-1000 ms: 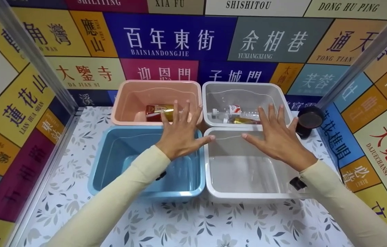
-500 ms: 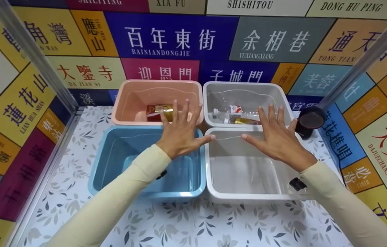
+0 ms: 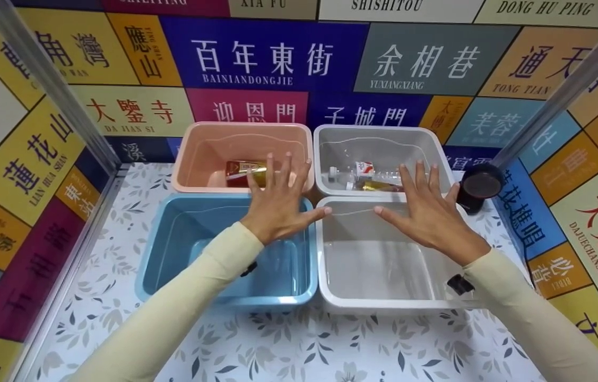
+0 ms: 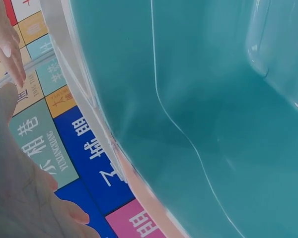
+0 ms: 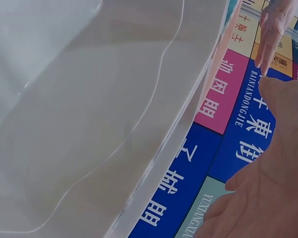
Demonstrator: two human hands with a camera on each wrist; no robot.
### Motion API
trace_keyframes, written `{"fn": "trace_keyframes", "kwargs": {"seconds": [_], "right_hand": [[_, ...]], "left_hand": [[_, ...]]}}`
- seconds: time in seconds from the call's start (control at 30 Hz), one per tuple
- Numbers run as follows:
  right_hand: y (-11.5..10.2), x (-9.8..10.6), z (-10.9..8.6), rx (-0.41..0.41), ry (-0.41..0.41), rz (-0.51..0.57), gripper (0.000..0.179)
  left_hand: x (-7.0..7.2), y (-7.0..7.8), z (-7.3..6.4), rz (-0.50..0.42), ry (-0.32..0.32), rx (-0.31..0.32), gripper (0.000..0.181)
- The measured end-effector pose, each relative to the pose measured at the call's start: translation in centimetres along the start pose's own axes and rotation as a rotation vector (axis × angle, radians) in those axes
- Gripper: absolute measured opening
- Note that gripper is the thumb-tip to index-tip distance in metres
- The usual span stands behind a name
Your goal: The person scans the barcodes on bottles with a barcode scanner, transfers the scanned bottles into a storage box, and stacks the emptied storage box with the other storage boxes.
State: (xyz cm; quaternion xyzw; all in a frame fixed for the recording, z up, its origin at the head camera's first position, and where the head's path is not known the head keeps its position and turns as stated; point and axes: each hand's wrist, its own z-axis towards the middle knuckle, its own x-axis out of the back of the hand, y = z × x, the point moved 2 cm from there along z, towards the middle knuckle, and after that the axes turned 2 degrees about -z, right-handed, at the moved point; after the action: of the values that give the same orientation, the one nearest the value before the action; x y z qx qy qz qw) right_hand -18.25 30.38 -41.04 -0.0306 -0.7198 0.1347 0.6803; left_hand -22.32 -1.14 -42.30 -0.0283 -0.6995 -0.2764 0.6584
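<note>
My left hand [image 3: 278, 204] is held palm down with fingers spread above the blue bin [image 3: 176, 249], its fingertips overlapping the pink bin [image 3: 208, 143] behind. My right hand [image 3: 431, 215] spreads its fingers in the same way over the white bin [image 3: 373, 265] and the front edge of the grey bin [image 3: 378, 137]. Both hands hold nothing. Inside the pink bin lies a red and gold package [image 3: 240, 172], partly behind the left fingers. The grey bin contains a clear plastic bottle [image 3: 365, 171] and a gold-coloured item [image 3: 378, 187]. Bare inner walls of the blue bin [image 4: 198, 99] and white bin [image 5: 104, 99] fill much of the wrist views.
The four-way block of bins stands rim to rim on a table with a leaf-patterned cover [image 3: 272, 345]. A black round object [image 3: 480, 185] stands right of the grey bin. Sign-printed panels [image 3: 261, 58] and metal posts [image 3: 60, 79] enclose the table.
</note>
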Motion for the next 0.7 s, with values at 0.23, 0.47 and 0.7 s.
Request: {"fn": "trace_keyframes", "kwargs": {"seconds": [0.23,0.47,0.7], "right_hand": [[-0.09,-0.01,-0.07,0.003,0.01,0.007,0.116],[-0.13,-0.06,-0.03,0.001,0.004,0.003,0.116],[-0.17,-0.08,-0.02,-0.005,-0.004,0.002,0.117]], "left_hand": [[0.16,-0.09,0.05,0.008,-0.005,0.016,0.111],[0.21,-0.13,-0.01,0.002,-0.008,0.017,0.112],[0.14,-0.22,-0.03,0.002,-0.018,0.023,0.111]]}}
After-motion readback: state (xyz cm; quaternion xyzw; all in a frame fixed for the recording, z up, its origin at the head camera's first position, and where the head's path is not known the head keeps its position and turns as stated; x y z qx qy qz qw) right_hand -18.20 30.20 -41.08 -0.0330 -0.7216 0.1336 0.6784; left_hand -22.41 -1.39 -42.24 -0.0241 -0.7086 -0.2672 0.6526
